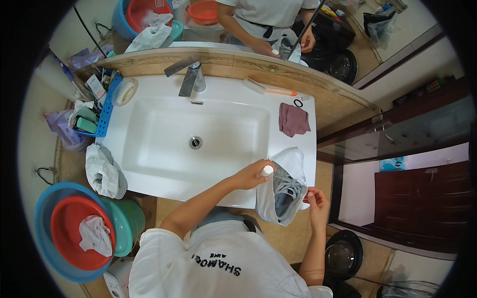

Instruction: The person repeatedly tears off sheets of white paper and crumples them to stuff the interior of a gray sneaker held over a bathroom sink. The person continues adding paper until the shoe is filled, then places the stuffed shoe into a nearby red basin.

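Observation:
My left hand (253, 175) is closed around a small white cylinder (268, 170), its round end turned up; I cannot tell more of its kind. Right beside it a grey lace-up shoe (287, 194) lies in an open white bag (265, 204), over the front right edge of the white washbasin (223, 193). The bag hides the shoe's outer sides. At the bag's right edge, my right hand (317, 202) pinches its rim between thumb and fingers.
A chrome faucet (193, 82) stands behind the basin. On the right ledge are a folded mauve cloth (293, 119), a black ring (298, 103) and an orange-handled brush (271, 90). To the left are a blue basket (105, 111), a white bag bundle (102, 171) and a red basin (69, 208).

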{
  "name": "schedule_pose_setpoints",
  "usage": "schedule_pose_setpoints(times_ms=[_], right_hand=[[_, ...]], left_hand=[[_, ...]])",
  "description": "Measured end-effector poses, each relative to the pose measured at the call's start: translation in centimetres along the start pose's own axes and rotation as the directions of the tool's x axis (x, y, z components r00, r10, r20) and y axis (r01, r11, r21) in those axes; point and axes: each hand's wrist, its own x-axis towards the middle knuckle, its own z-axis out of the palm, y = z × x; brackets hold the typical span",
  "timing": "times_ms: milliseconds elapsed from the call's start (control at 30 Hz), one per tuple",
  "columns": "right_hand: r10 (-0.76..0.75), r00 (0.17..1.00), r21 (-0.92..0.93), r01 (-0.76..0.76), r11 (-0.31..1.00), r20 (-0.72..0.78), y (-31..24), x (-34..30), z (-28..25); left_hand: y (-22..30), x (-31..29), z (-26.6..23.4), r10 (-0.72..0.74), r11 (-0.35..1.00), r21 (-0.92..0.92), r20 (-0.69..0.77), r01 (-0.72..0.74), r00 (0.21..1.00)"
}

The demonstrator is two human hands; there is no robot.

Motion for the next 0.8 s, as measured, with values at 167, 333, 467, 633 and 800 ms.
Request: schedule_pose_setpoints(times_ms=[167,333,467,633,800], right_hand=[[0.032,0.999,-0.107,-0.035,0.994,-0.022,-1.6,0.7,0.9],[0.09,0.996,-0.175,-0.087,0.981,0.01,-2.2,0.9,1.2],[0.096,0.994,-0.193,-0.085,0.977,0.05,-1.9,1.2,0.6],[0.1,0.985,-0.171,-0.076,0.982,0.14,-1.2,2.5,-0.1],[0.064,0.962,-0.179,-0.016,0.984,0.265,-1.1,4.8,-1.8]], left_hand=[[0.7,-0.5,-0.7,0.144,0.898,0.424,-0.035,-0.116,0.989],[2.5,-0.5,-0.7,0.009,0.938,0.346,-0.042,0.006,0.999],[3.5,0.3,0.1,-0.073,0.953,0.293,-0.044,0.083,0.996],[1.8,1.5,1.3,-0.102,0.942,0.299,-0.182,0.154,0.978],[1.0,2.0,2.2,-0.018,0.962,0.249,-0.348,0.111,0.937]])
